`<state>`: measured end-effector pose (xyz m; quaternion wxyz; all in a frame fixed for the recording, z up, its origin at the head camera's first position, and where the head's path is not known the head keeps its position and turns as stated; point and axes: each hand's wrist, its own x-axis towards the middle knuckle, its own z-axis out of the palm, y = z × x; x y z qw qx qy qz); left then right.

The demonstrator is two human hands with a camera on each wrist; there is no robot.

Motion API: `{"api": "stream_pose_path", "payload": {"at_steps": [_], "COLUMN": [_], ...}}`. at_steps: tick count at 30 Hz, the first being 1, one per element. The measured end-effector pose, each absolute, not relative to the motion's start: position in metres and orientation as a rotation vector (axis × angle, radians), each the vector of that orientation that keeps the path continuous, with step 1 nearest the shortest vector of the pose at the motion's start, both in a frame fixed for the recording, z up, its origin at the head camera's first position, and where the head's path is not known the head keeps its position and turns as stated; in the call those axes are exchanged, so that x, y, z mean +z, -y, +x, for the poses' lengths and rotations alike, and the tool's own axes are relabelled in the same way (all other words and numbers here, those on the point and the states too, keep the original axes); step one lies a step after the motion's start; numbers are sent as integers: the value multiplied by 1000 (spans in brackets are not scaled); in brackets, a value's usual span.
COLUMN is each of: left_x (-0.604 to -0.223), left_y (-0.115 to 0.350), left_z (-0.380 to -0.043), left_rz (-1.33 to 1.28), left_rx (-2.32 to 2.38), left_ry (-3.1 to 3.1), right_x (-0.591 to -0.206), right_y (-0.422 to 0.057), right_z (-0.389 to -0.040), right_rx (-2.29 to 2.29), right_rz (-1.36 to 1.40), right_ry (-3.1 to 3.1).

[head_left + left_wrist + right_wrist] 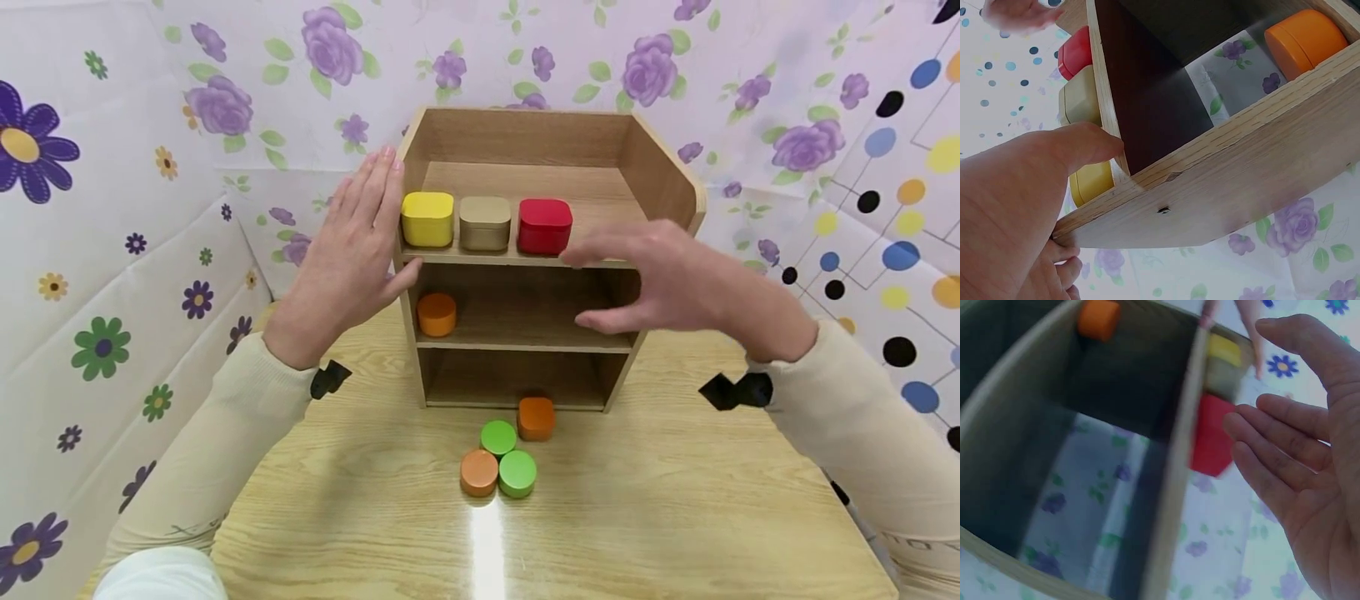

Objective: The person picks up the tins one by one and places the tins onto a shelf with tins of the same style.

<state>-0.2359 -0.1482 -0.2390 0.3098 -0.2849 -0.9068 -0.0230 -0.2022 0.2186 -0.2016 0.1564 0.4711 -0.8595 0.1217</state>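
Observation:
A small wooden shelf unit point(517, 304) stands in front of me. Along the front of its top surface sit a yellow lidded box point(427, 221), a beige lidded box point(484, 224) and a red lidded box point(544, 227), side by side. My left hand point(347, 246) rests against the unit's left side panel, fingers straight, thumb at the front edge; the left wrist view shows that thumb point(1088, 145) beside the yellow box. Just right of the red box is my right hand point(663, 275), thumb and fingers spread apart, palm bare in the right wrist view.
An orange round container point(437, 315) stands at the left of the middle shelf. On the table before the unit are an orange square container point(536, 419), two green round containers point(517, 474) and a brown-orange round one point(479, 473). Patterned cloth walls point(135, 250) surround the table.

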Motion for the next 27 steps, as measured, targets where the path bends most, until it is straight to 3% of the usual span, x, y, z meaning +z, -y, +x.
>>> {"api": "stream_pose_path", "payload": {"at_steps": [27], "left_x": [-241], "left_y": [149], "left_z": [-237], "left_rz": [-768], "left_rx": [-109], "left_ry": [2363], "right_x": [-400], "right_y": [-198], "right_z": [-226], "right_rx": [392], "right_rz": [1430], "right_ry": [2952]}}
